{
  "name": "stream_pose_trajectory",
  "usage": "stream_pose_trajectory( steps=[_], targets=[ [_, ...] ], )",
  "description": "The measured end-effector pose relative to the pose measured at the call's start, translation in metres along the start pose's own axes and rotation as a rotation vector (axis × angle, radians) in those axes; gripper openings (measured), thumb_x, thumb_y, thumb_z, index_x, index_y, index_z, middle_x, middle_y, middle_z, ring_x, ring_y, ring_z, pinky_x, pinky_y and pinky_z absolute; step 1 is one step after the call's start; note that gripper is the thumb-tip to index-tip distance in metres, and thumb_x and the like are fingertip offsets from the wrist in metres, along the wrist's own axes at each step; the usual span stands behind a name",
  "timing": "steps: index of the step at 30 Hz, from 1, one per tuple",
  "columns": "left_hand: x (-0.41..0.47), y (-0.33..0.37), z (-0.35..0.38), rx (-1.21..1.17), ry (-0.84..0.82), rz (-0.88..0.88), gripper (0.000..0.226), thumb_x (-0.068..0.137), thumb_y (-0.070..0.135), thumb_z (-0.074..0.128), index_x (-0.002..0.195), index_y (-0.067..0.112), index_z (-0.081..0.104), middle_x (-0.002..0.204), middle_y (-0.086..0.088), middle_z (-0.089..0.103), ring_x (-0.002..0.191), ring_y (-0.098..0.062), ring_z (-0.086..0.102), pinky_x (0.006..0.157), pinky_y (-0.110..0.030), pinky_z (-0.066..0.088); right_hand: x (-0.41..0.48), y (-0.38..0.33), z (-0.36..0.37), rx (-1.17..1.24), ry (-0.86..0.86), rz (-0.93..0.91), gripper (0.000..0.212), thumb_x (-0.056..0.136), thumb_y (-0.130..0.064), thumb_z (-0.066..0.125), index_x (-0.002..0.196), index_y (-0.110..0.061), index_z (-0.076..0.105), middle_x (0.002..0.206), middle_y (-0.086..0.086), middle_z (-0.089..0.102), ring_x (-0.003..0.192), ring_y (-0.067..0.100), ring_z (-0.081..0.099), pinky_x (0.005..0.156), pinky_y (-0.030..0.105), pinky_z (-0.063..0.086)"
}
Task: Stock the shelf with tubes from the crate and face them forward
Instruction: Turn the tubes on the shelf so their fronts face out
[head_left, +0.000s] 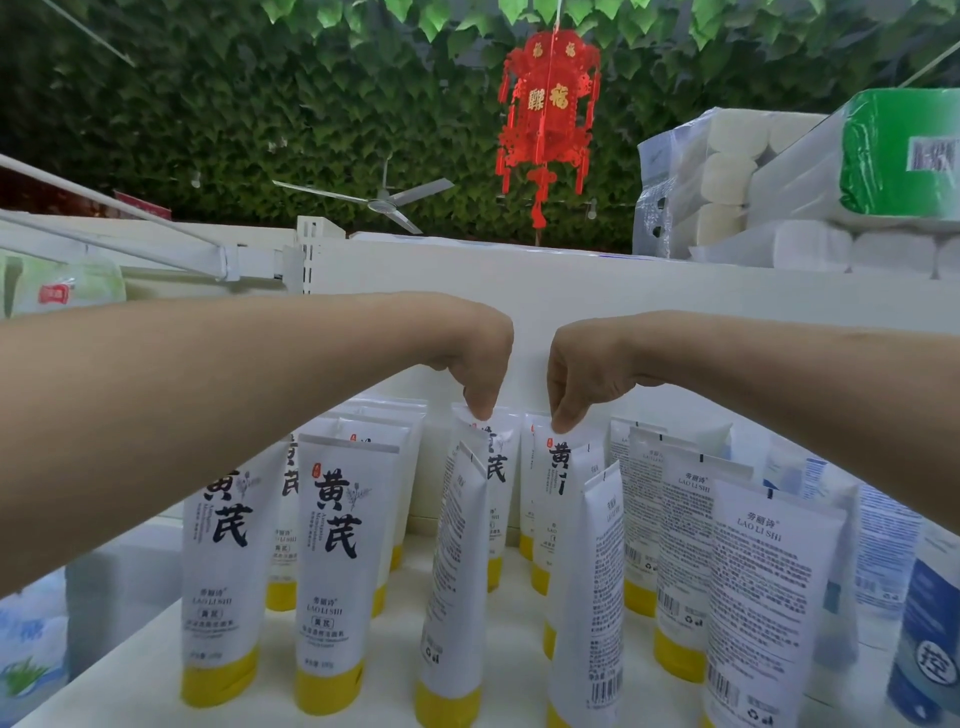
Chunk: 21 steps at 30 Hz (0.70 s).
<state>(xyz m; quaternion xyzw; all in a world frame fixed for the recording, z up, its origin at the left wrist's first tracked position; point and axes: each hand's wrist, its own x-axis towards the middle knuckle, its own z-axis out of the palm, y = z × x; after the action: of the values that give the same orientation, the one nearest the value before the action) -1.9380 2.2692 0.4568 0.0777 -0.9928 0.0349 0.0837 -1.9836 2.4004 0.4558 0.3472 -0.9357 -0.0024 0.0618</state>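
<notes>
White shelf carries rows of yellow-capped tubes standing cap-down. Those at the left show their brand face and those at the right show back print, so the facing looks unfinished. In the back row the left hand pinches the crimped top of one rear tube, and the right hand pinches the neighbouring tube, probably to turn them forward. Both sets of fingers are drawn narrow, tips closed on the crimps. No crate shows.
</notes>
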Motion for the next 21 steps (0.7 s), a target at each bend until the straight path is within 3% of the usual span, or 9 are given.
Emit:
stream_pose_trajectory(
  steps=[12,21],
  targets=[
    [-0.007,-0.006,0.006,-0.035,-0.013,-0.006,0.023,0.077,0.018,0.081,0.096,0.009,0.072,0.107,-0.007,0.070,0.106,-0.027,0.063,0.095,-0.043,0.052,-0.008,-0.005,-0.004,-0.036,-0.021,-0.020,0.024,0.083,-0.022,0.077,0.104,-0.012,0.075,0.094,-0.004,0.064,0.099,0.018,0.056,0.086,0.031,0.041],
    [-0.011,-0.004,0.006,-0.027,0.049,0.001,0.031,0.079,0.020,0.079,0.106,0.006,0.073,0.109,-0.007,0.071,0.106,-0.024,0.063,0.095,-0.038,0.053,-0.009,-0.008,-0.003,-0.101,0.003,-0.019,0.029,0.083,-0.024,0.077,0.109,-0.010,0.074,0.100,0.001,0.067,0.096,0.020,0.058,0.080,0.031,0.044]
  ],
)
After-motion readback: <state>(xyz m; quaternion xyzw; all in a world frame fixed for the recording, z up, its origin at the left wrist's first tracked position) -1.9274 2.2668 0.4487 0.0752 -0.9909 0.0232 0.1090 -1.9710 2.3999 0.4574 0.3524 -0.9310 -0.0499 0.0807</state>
